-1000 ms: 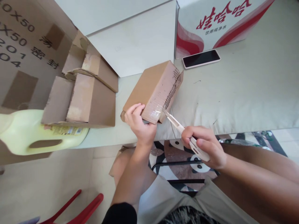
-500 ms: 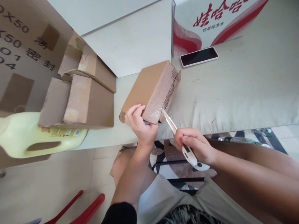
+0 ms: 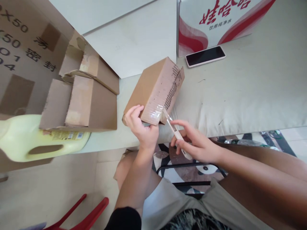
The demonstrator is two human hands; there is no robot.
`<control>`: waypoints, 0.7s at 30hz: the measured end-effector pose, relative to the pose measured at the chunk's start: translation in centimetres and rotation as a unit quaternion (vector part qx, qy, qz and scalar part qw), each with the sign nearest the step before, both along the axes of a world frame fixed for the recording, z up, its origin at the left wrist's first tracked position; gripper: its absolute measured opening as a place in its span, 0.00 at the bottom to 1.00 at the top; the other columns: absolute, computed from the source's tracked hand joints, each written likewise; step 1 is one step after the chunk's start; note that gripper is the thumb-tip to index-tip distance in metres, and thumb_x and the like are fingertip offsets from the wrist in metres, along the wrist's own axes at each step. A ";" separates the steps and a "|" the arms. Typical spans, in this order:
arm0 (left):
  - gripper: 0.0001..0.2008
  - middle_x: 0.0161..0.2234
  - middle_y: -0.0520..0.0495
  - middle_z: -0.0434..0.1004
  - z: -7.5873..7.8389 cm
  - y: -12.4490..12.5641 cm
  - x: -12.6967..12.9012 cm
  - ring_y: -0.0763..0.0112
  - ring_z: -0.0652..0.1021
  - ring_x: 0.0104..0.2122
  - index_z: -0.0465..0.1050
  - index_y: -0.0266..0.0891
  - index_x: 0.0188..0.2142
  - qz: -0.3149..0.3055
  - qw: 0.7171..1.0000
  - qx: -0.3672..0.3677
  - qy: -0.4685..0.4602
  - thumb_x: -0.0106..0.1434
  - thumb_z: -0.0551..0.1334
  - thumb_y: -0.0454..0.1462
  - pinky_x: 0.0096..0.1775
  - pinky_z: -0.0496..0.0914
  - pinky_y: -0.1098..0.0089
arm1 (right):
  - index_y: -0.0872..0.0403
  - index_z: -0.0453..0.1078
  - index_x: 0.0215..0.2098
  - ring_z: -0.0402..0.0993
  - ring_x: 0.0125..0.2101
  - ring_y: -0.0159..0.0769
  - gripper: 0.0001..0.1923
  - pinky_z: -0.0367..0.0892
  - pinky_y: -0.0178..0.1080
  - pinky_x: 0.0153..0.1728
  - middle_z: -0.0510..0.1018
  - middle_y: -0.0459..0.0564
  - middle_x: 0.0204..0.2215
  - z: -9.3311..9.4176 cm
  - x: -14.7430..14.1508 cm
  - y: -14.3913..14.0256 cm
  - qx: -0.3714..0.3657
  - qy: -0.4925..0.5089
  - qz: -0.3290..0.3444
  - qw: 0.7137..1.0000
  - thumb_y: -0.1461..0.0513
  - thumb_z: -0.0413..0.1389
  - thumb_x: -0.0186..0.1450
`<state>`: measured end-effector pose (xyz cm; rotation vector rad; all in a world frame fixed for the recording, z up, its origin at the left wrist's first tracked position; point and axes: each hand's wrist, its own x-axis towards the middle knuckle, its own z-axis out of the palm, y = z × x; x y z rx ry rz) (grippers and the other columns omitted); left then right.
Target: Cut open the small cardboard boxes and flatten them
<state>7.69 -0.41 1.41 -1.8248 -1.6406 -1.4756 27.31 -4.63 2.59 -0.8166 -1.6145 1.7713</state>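
Observation:
A small brown cardboard box [image 3: 153,86] rests tilted on the pale cushion [image 3: 240,95], its near end sealed with clear tape. My left hand [image 3: 140,126] grips that near corner from below and the side. My right hand [image 3: 194,143] holds a white utility knife [image 3: 176,134] with fingers loosely spread along its handle. The blade tip touches the taped edge of the box at its lower right corner.
An opened cardboard box [image 3: 81,95] lies left over a yellow plastic jug [image 3: 31,140]. A phone [image 3: 205,56] lies by a red-and-white carton [image 3: 216,22]. A white board [image 3: 134,41] stands behind. A large printed carton [image 3: 21,54] fills the left; red chair legs [image 3: 81,210] below.
The box has tipped up more on its far side. My right hand has slid left and closer to the box, its fingers loosening from a fist to a spread hold on the knife.

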 end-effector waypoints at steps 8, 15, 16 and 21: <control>0.16 0.46 0.42 0.73 -0.3 -0.5 1.1 0.60 0.75 0.48 0.69 0.42 0.49 -0.018 0.999 0.012 0.028 0.61 0.63 0.33 0.52 0.68 0.57 | 0.48 0.53 0.64 0.71 0.17 0.25 0.23 0.66 0.29 0.17 0.72 0.39 0.28 -0.1 -0.7 1.0 -0.181 0.012 -0.075 0.980 0.54 0.48 0.74; 0.18 0.44 0.43 0.75 -1.2 -1.9 2.8 0.57 0.76 0.46 0.72 0.46 0.47 -0.036 0.996 -0.020 0.081 0.56 0.68 0.36 0.52 0.64 0.56 | 0.51 0.56 0.35 0.65 0.13 0.23 0.15 0.59 0.26 0.12 0.69 0.37 0.22 -0.5 -1.3 1.9 -0.166 -0.043 -0.123 0.977 0.51 0.48 0.74; 0.17 0.44 0.43 0.76 -1.2 -2.0 3.0 0.57 0.76 0.46 0.72 0.46 0.46 -0.031 0.996 -0.025 0.083 0.56 0.67 0.36 0.52 0.64 0.56 | 0.51 0.56 0.33 0.63 0.12 0.23 0.15 0.57 0.26 0.12 0.68 0.37 0.19 -0.4 -1.2 2.0 -0.157 -0.059 -0.119 0.979 0.52 0.47 0.75; 0.13 0.42 0.43 0.75 -1.0 -2.1 3.4 0.58 0.76 0.45 0.72 0.45 0.45 -0.027 0.997 -0.004 0.076 0.59 0.66 0.37 0.51 0.65 0.57 | 0.50 0.54 0.31 0.58 0.10 0.22 0.13 0.55 0.26 0.11 0.66 0.36 0.14 0.8 -1.2 1.9 -0.171 -0.090 -0.104 0.976 0.59 0.44 0.75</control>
